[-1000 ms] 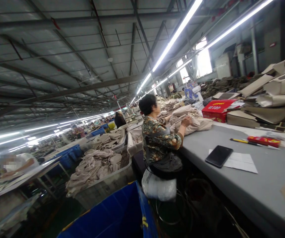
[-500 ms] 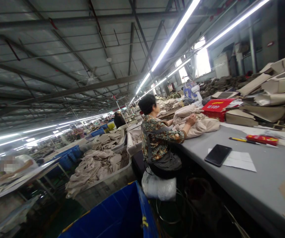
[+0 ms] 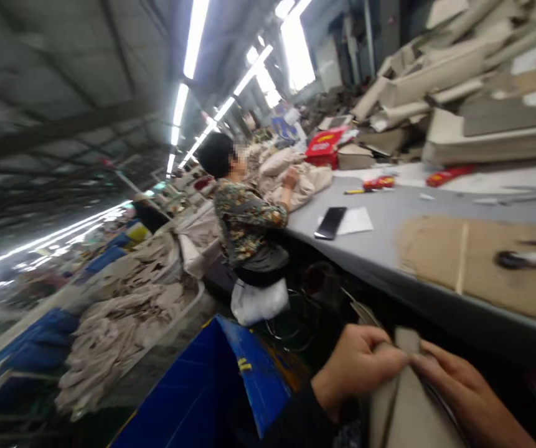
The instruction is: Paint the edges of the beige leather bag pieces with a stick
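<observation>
Matt cloth piece (image 3: pixel 419 410), scuffed plastic bin (image 3: pixel 186 395)

textile workshop, by the look: cloth (image 3: pixel 113 336) heaped in a big bin (image 3: pixel 169 351), long table (image 3: pixel 384 242), rows of strip lights (image 3: pixel 195 43) under roof beams (image 3: pixel 62 134), seated co-worker (image 3: pixel 246 218) handling fabric (image 3: pixel 312 183).

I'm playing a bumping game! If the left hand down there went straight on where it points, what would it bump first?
The left hand pinches the beige cloth, so that comes first; just past it, the right hand is likely next, though depth is hard to judge.
</observation>
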A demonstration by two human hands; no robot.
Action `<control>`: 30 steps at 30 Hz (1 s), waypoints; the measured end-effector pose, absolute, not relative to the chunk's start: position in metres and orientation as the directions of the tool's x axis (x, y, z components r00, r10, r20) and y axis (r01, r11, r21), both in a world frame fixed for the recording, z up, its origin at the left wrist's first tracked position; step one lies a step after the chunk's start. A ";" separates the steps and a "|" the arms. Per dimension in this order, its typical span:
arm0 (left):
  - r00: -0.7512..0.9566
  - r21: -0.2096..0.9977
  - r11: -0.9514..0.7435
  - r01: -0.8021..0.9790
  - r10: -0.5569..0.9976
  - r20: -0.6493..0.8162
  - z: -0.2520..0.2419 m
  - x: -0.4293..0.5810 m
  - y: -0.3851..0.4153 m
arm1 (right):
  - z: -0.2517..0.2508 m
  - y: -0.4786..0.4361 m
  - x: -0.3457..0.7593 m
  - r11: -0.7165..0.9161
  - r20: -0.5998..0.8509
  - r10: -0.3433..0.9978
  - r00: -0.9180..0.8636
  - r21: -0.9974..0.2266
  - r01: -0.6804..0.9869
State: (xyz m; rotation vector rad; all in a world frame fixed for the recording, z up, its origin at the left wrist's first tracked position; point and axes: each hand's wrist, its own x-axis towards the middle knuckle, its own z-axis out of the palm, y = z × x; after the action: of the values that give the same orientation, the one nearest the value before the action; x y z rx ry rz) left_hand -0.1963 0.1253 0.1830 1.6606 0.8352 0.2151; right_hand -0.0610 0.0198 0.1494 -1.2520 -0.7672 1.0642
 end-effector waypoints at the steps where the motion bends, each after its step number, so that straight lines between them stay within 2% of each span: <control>1: 0.742 0.915 -0.069 0.398 0.610 -0.277 0.186 -0.195 0.125 | 0.143 0.017 -0.062 -0.059 -0.146 0.929 0.341 -0.965 -0.255; 4: 0.757 0.913 -0.101 0.395 0.599 -0.261 0.192 -0.192 0.131 | 0.132 0.017 -0.061 -0.076 -0.198 0.958 0.209 -0.875 -0.479; 7: 0.767 0.914 -0.083 0.396 0.577 -0.280 0.193 -0.192 0.137 | 0.132 0.023 -0.060 -0.041 -0.191 0.960 0.206 -0.821 -0.570; 30: 0.739 0.904 0.014 0.426 0.571 -0.357 0.188 -0.198 0.141 | 0.128 0.022 -0.058 0.002 -0.128 0.974 0.189 -0.822 -0.569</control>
State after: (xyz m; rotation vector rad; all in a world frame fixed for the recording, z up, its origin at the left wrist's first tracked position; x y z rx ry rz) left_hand -0.1978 0.1407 0.1879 1.6113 0.8203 0.1349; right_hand -0.0584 0.0219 0.1278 -0.8994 -0.5750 1.3205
